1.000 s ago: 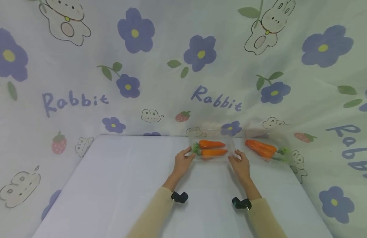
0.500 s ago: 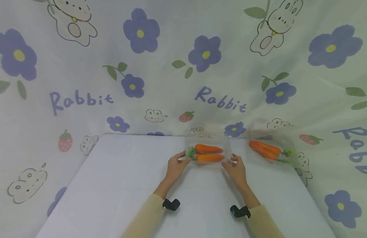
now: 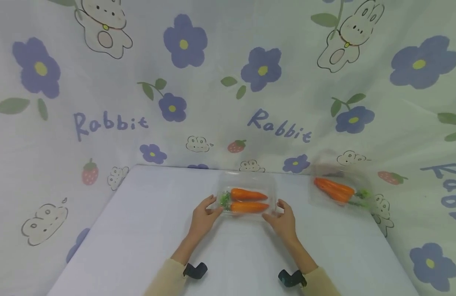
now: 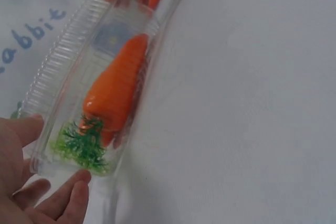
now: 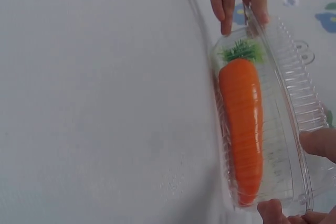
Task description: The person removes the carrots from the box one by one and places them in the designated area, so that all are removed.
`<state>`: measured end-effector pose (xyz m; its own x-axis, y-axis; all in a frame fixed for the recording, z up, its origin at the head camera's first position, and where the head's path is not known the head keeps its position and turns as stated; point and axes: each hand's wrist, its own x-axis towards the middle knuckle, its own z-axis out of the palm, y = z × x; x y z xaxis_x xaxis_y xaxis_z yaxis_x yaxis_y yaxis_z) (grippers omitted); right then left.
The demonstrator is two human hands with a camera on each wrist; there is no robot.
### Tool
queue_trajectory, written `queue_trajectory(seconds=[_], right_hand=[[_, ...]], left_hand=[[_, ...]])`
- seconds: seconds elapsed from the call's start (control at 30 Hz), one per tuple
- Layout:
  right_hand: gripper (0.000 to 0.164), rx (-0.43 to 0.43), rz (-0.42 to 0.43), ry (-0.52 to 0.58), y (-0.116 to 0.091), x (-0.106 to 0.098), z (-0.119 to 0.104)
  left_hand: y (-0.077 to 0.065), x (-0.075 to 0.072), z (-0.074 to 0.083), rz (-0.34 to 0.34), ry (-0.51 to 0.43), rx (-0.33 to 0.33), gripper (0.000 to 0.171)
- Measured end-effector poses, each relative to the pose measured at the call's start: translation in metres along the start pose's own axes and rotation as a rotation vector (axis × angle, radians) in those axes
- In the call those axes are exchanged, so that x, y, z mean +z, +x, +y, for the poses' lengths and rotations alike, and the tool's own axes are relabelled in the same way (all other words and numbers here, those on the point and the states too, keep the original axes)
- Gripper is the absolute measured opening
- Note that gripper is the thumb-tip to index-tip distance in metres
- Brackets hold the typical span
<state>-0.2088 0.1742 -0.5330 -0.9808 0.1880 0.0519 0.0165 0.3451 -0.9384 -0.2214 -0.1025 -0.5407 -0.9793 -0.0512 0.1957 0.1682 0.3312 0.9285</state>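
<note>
Both hands hold a clear plastic clamshell box point(image 3: 250, 180) over the white table, one at each end. Inside lie two orange carrots point(image 3: 249, 206), side by side, with frilly green tops to the left. My left hand point(image 3: 204, 218) grips the left end, thumb and fingers on its walls, near the green tops point(image 4: 84, 142). At the right end, by the carrot tips, my right hand point(image 3: 282, 221) has thumb and fingertips on the rim. A ridged clear flap point(image 5: 299, 85) of the box sticks out on the far side.
A second clear box point(image 3: 318, 201) with orange carrots point(image 3: 333, 190) and green tops stands at the table's back right. Behind the white table point(image 3: 139, 222) hangs a cloth point(image 3: 213, 90) printed with flowers and rabbits. Each wrist wears a small black camera.
Both hands have drawn the carrot box left and toward the person, away from the back edge. The second box keeps its place at the back right, while the head view has shifted slightly.
</note>
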Motion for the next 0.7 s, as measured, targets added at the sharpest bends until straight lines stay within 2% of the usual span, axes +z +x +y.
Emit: queue_trajectory(seconds=[0.17, 0.33, 0.53, 0.7], right_hand=[[0.081, 0.007, -0.021, -0.007, -0.015, 0.011, -0.007], [0.080, 0.034, -0.048, -0.026, -0.032, 0.026, -0.015], [0.077, 0.053, -0.071, 0.005, -0.049, 0.046, -0.023], [0.075, 0.083, -0.091, 0.006, -0.063, 0.059, -0.029]], left_hand=[[-0.015, -0.018, -0.004, 0.007, 0.010, 0.020, 0.053], [-0.031, -0.039, -0.005, 0.016, 0.017, -0.022, 0.055], [-0.047, -0.067, -0.007, 0.026, 0.061, -0.069, 0.059], [-0.061, -0.085, -0.007, 0.008, 0.070, -0.115, 0.071]])
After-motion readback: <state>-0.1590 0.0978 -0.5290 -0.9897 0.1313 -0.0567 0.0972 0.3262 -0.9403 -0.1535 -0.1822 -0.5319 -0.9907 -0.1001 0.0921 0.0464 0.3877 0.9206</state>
